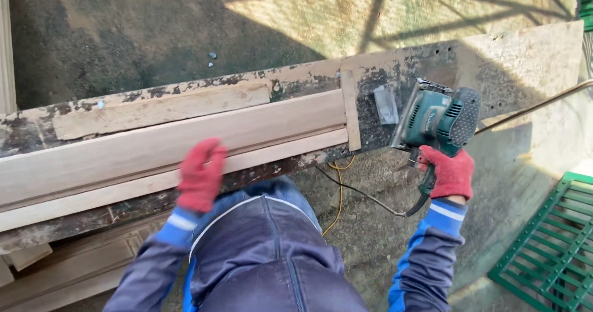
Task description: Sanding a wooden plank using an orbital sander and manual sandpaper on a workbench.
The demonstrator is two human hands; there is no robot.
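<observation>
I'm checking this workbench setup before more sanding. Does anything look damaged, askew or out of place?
The workbench top is badly worn, its dark coating flaking off in patches along the far edge. The green sander, gripped by the right hand, sits beyond the pale plank under the left hand. Nothing is spilled.

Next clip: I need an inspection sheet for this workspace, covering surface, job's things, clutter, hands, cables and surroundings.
Surface: long worn workbench board with flaking dark paint, partly sunlit.
Job's things: pale profiled wooden plank lying lengthwise on the board, butted against a short upright wooden stop strip; green electric palm sander resting on the board past the stop.
Clutter: small grey block beside the sander; spare timber lengths under the bench.
Hands: left hand, red-gloved, flat on the plank; right hand, red-gloved, gripping the sander's rear handle.
Cables: black cord from the sander; yellow cord hanging below the bench.
Surroundings: concrete ground; green metal grid at right.
</observation>
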